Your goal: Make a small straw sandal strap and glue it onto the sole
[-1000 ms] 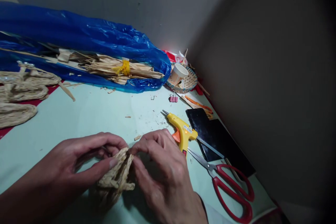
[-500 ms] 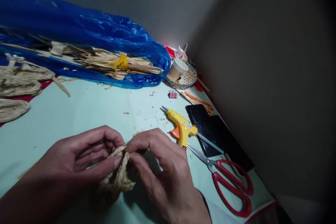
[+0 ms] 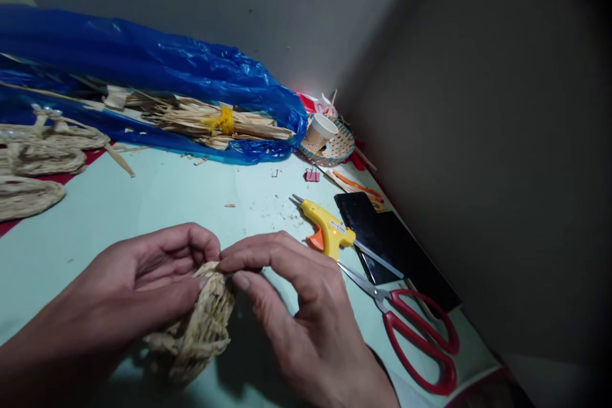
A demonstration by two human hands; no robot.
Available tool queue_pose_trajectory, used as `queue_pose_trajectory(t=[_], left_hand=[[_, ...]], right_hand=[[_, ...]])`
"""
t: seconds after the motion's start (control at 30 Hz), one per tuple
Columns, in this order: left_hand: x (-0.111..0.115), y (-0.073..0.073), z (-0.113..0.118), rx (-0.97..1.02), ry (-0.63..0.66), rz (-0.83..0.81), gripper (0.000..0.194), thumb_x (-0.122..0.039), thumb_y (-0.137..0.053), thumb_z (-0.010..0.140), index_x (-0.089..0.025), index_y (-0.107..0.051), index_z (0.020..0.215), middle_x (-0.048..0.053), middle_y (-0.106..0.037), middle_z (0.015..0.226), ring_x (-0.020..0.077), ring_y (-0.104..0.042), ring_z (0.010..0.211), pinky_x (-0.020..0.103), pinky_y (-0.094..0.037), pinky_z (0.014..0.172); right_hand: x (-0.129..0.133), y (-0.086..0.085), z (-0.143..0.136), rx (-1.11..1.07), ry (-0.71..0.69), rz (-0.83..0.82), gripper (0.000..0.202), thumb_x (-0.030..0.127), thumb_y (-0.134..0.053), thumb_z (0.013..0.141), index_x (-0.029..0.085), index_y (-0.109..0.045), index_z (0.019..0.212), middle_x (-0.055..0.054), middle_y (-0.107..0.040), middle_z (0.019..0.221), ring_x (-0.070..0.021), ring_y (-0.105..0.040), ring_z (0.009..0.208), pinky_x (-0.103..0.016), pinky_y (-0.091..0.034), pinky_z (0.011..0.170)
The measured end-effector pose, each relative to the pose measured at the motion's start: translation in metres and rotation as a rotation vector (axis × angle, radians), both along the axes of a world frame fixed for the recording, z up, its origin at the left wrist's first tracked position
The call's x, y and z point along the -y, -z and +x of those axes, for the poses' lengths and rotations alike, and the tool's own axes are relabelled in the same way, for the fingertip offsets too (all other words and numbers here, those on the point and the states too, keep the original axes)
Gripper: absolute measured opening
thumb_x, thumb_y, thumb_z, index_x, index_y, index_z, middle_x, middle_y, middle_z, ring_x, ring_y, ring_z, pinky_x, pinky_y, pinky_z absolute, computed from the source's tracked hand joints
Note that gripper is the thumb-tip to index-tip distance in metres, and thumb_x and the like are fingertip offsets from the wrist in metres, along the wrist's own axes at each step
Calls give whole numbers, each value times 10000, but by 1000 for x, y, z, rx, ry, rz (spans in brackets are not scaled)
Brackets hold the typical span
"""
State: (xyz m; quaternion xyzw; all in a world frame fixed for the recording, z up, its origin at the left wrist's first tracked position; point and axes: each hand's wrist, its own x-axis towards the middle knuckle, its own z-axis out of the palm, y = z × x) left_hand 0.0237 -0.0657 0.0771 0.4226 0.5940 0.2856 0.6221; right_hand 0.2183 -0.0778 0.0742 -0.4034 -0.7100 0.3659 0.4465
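Between my two hands is a small woven piece of pale braided straw (image 3: pixel 203 325), tilted, its lower end hanging near the table. My left hand (image 3: pixel 148 280) grips its upper left edge, with the thumb on the near face and the fingers curled behind. At its top edge, my right hand (image 3: pixel 299 306) pinches with thumb and fingertips. A yellow glue gun (image 3: pixel 329 228) with an orange trigger lies just beyond my right hand. Beside it are scissors (image 3: pixel 421 331) with red handles, their blades towards the glue gun.
A blue plastic bag (image 3: pixel 157 54) holds a straw bundle (image 3: pixel 191 120) tied in yellow. More braided pieces (image 3: pixel 33 197) lie at left. A basket (image 3: pixel 342 146) with a paper cup (image 3: pixel 320 132), a pink clip (image 3: pixel 312 176) and a black phone (image 3: pixel 358 210) are at right.
The straw piece has turned in my hands, so more of its woven face shows and it reaches further down and left. My right thumb sits slightly higher. The view has shifted a little.
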Motion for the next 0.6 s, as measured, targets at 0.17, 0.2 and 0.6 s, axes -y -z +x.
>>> queue_pose_trajectory(t=[0.17,0.2,0.6], left_hand=[[2,12,-2,280,-47,-67,277,-473,-938,666,-300,-763,794,-63,-707,710,158,-597,663,233,-475,560],[2,15,-3,309,-30,-56,268,-458,-940,654,-294,-775,785,-46,-719,718,173,-616,670,250,-494,563],[8,10,-5,388,66,-163,341,-436,-982,674,-229,-826,896,10,-808,838,178,-681,783,217,-545,673]], right_hand=[[4,-3,5,27,49,32,264,113,-707,992,291,-781,1173,55,-796,1062,-118,-736,1000,-203,-550,946],[5,-4,5,38,2,34,287,126,-709,998,315,-780,1201,47,-786,1079,-133,-731,1021,-221,-561,948],[0,-5,10,155,-181,117,78,121,-715,1006,175,-767,1026,-16,-733,939,-145,-697,888,-238,-558,827]])
